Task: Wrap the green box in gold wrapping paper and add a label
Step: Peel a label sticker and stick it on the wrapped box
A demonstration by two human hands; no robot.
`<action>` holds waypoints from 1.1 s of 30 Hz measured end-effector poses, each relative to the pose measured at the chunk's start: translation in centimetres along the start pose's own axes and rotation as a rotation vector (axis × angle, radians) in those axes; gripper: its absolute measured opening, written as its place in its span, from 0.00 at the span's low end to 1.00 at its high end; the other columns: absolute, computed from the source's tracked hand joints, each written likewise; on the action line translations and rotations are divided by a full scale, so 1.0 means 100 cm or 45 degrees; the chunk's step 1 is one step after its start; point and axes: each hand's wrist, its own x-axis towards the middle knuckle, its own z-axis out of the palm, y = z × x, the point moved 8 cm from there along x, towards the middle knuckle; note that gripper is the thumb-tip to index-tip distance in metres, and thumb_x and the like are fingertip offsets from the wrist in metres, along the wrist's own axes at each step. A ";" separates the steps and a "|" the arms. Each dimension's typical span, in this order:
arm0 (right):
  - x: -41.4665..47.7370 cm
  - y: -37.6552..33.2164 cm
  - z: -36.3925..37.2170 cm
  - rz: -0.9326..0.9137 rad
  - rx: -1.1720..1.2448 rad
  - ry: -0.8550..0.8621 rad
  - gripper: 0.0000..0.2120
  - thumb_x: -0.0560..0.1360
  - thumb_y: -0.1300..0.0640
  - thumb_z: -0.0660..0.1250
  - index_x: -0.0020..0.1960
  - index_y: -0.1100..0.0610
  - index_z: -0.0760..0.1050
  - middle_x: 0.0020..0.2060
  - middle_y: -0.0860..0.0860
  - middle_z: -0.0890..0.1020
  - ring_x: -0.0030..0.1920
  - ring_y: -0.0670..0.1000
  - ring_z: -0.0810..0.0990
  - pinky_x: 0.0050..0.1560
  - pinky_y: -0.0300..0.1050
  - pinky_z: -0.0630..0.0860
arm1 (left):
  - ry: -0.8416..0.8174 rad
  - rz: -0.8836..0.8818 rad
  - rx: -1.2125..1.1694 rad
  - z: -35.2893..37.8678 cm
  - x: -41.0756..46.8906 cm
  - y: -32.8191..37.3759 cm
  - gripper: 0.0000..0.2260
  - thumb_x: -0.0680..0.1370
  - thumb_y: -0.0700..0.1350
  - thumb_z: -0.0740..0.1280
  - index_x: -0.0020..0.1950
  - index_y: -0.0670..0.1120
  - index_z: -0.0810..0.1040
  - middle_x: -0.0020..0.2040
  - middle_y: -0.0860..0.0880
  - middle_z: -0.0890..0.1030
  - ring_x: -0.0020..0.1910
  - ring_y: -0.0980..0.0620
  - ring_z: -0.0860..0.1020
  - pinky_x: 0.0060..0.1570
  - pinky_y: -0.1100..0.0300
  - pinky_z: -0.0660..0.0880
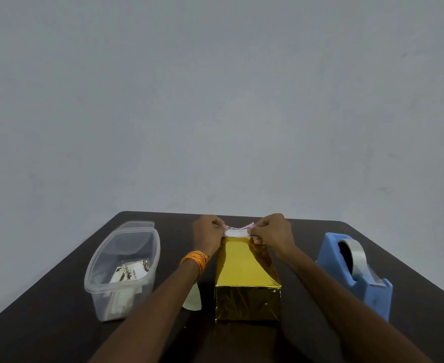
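On the left of the dark table (pixel 58 297) stands a clear plastic tub (pixel 122 271), long and narrow, with a few printed cards lying in its bottom. Just right of it, partly hidden under the left forearm, a pale scrap of paper (pixel 192 297) lies flat on the tabletop.

The left hand (pixel 207 230), with a band of orange threads (pixel 194 259) round the wrist, is closed in a pinch on the left end of a small white label (pixel 238 231). The label is held above the far end of the box (pixel 245 273) — whether it touches the top there cannot be told. The box stands in the middle of the table, fully covered in shiny gold paper, its near end face folded shut.

The right hand (pixel 273 231) pinches the label's right end between thumb and fingertips, so the label sags a little between the two hands.

Further right, well apart from the box, sits a blue tape dispenser (pixel 357 273) — its roll of grey tape loaded.
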 end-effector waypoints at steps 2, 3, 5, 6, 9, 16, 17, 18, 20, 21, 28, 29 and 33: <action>0.002 0.000 0.001 0.000 -0.057 0.004 0.04 0.73 0.61 0.76 0.44 0.63 0.84 0.31 0.55 0.84 0.25 0.44 0.79 0.27 0.32 0.74 | 0.008 0.025 0.022 0.001 -0.001 -0.002 0.06 0.76 0.38 0.73 0.52 0.38 0.84 0.49 0.42 0.85 0.50 0.48 0.83 0.40 0.71 0.76; 0.002 0.000 0.001 -0.011 -0.081 0.010 0.04 0.73 0.61 0.76 0.43 0.62 0.84 0.31 0.55 0.84 0.25 0.44 0.80 0.27 0.32 0.74 | 0.012 0.044 0.036 0.001 -0.002 -0.002 0.07 0.76 0.39 0.72 0.52 0.38 0.84 0.50 0.42 0.85 0.50 0.48 0.83 0.38 0.72 0.75; 0.002 -0.001 0.002 -0.053 -0.125 0.038 0.04 0.73 0.61 0.76 0.42 0.61 0.84 0.30 0.53 0.84 0.25 0.44 0.80 0.27 0.33 0.75 | 0.017 0.088 0.073 0.002 -0.003 0.000 0.07 0.77 0.39 0.72 0.53 0.38 0.84 0.50 0.42 0.85 0.51 0.49 0.83 0.36 0.72 0.75; 0.002 -0.001 0.003 -0.069 -0.147 0.056 0.04 0.73 0.60 0.76 0.42 0.61 0.84 0.30 0.53 0.84 0.25 0.44 0.80 0.27 0.33 0.75 | 0.022 0.103 0.092 0.003 -0.003 0.000 0.07 0.77 0.39 0.72 0.54 0.38 0.84 0.50 0.42 0.85 0.51 0.49 0.83 0.37 0.72 0.75; 0.002 -0.001 0.005 -0.092 -0.229 0.082 0.06 0.74 0.59 0.75 0.41 0.60 0.83 0.31 0.53 0.84 0.26 0.46 0.81 0.29 0.36 0.78 | 0.037 0.139 0.137 0.004 -0.006 0.002 0.08 0.77 0.40 0.71 0.55 0.39 0.83 0.50 0.43 0.85 0.50 0.49 0.82 0.42 0.69 0.76; -0.012 -0.012 0.005 -0.303 -0.830 0.113 0.12 0.77 0.48 0.70 0.59 0.49 0.81 0.56 0.50 0.78 0.54 0.50 0.79 0.43 0.41 0.73 | -0.086 0.152 0.208 0.012 -0.004 -0.004 0.13 0.78 0.43 0.71 0.63 0.49 0.80 0.60 0.46 0.78 0.58 0.49 0.78 0.56 0.55 0.79; -0.012 -0.007 0.006 -0.333 -0.793 0.105 0.11 0.78 0.48 0.69 0.58 0.48 0.82 0.56 0.50 0.77 0.54 0.50 0.78 0.43 0.41 0.72 | -0.106 0.151 0.203 0.013 -0.003 -0.007 0.10 0.78 0.43 0.70 0.60 0.48 0.82 0.59 0.46 0.79 0.58 0.49 0.78 0.56 0.56 0.78; -0.010 -0.001 0.007 -0.346 -0.734 0.087 0.10 0.78 0.49 0.68 0.57 0.47 0.84 0.56 0.50 0.78 0.53 0.49 0.77 0.42 0.40 0.73 | -0.116 0.146 0.196 0.014 -0.004 -0.008 0.08 0.79 0.43 0.69 0.57 0.48 0.84 0.58 0.47 0.81 0.58 0.49 0.78 0.56 0.58 0.77; -0.006 0.013 0.010 -0.322 -0.577 0.035 0.09 0.79 0.51 0.67 0.56 0.48 0.85 0.56 0.49 0.83 0.51 0.47 0.78 0.44 0.40 0.76 | -0.115 0.110 0.156 0.014 -0.008 -0.010 0.09 0.80 0.43 0.67 0.56 0.46 0.85 0.57 0.48 0.83 0.58 0.50 0.78 0.57 0.59 0.75; -0.005 0.019 0.010 -0.294 -0.500 0.019 0.10 0.79 0.52 0.67 0.56 0.49 0.85 0.56 0.48 0.84 0.51 0.46 0.79 0.46 0.40 0.76 | -0.118 0.091 0.130 0.014 -0.009 -0.013 0.09 0.81 0.43 0.66 0.57 0.46 0.85 0.58 0.48 0.84 0.59 0.51 0.78 0.58 0.59 0.75; -0.010 0.028 0.009 -0.234 -0.374 0.073 0.12 0.81 0.58 0.63 0.59 0.53 0.84 0.56 0.51 0.85 0.37 0.46 0.79 0.33 0.34 0.69 | -0.171 0.018 0.043 0.015 -0.014 -0.021 0.11 0.80 0.46 0.67 0.61 0.48 0.83 0.62 0.49 0.81 0.60 0.51 0.77 0.56 0.62 0.74; -0.011 0.026 0.009 -0.248 -0.376 0.068 0.12 0.81 0.57 0.63 0.59 0.54 0.84 0.56 0.51 0.85 0.38 0.46 0.79 0.34 0.35 0.70 | -0.178 0.024 0.048 0.015 -0.014 -0.021 0.11 0.80 0.46 0.67 0.61 0.48 0.83 0.61 0.49 0.81 0.59 0.51 0.77 0.55 0.63 0.74; -0.013 0.022 0.005 -0.264 -0.326 0.073 0.11 0.77 0.44 0.69 0.54 0.49 0.83 0.42 0.42 0.80 0.41 0.43 0.76 0.35 0.34 0.65 | -0.223 0.019 -0.011 0.016 -0.016 -0.022 0.11 0.79 0.49 0.69 0.60 0.50 0.83 0.53 0.53 0.80 0.51 0.55 0.77 0.47 0.65 0.75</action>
